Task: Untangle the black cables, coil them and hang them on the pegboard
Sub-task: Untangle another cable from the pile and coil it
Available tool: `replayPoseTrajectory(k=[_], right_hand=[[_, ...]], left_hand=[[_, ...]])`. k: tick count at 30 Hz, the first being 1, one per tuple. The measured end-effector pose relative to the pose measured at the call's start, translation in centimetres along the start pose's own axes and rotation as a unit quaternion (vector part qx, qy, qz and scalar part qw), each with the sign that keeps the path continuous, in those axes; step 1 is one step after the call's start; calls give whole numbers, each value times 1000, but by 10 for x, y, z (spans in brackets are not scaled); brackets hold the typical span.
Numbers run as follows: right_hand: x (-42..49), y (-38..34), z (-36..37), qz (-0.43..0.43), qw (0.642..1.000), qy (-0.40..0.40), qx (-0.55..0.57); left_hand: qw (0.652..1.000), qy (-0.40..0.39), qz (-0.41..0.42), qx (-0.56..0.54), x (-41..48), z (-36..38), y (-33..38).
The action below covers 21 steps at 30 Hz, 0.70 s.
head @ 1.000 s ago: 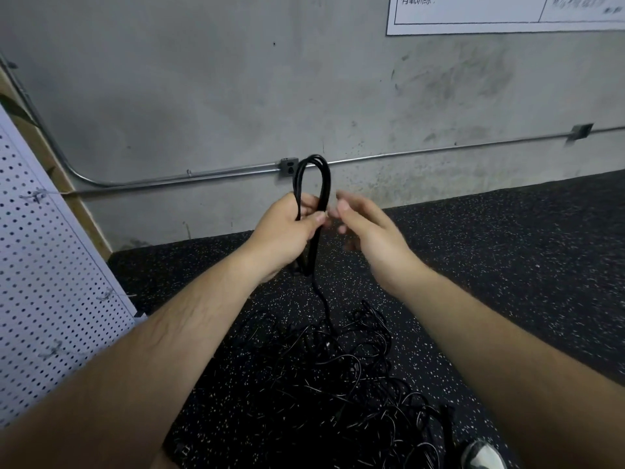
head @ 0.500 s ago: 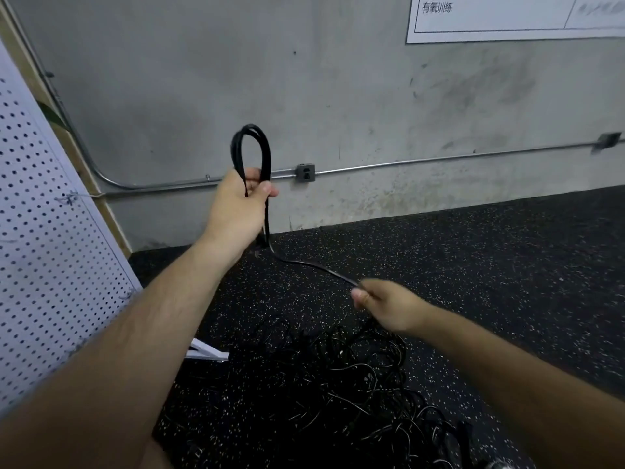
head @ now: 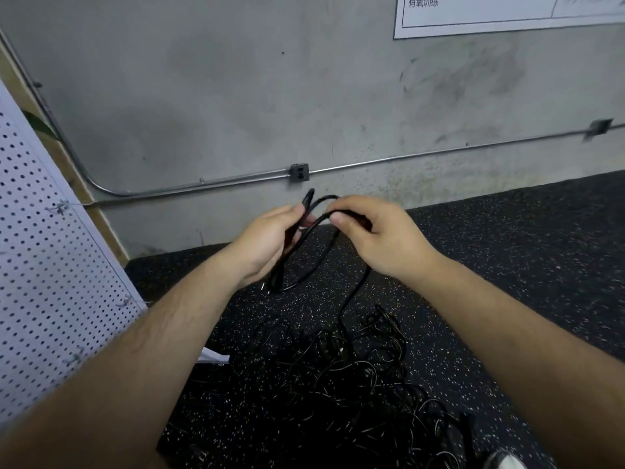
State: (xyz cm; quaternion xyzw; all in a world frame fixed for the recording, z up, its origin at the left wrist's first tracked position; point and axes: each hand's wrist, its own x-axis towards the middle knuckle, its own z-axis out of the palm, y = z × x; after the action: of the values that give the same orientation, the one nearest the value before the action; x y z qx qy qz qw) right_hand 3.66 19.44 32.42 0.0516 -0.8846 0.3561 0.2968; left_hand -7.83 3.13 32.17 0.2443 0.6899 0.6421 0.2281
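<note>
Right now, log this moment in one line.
left hand: grips looped cable | right hand: pinches cable | pile: tangled, on floor | pegboard: no cable in view

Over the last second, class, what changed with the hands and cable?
The right hand, which pinched the thin black cable low near the floor, came back up beside the left hand, bringing a fresh loop. The left hand kept gripping that cable. The tangled black cable pile and white perforated pegboard stayed put.
</note>
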Motion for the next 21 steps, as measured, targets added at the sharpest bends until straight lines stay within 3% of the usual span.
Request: replayPoseTrajectory(k=[3,8,12,15,18,21], right_hand=[[3,0,-2,66,996,46,34],[4,3,-5,144,979,137,45],[-1,7,-4,133,984,41,115],[0,9,-3,221,930,-17,293],[0,5,-3,219,923,-9,315],[1,-1,1,202,914,11,351]], left_hand=[[994,-110,-2,9,-7,6,-3],[982,-156,-1,-106,-9,17,-3],[951,-218,-16,-220,-10,21,4],[937,-234,-24,-257,-12,22,7],[947,-210,-28,-241,-12,20,7],[956,-234,-25,-175,-13,14,4]])
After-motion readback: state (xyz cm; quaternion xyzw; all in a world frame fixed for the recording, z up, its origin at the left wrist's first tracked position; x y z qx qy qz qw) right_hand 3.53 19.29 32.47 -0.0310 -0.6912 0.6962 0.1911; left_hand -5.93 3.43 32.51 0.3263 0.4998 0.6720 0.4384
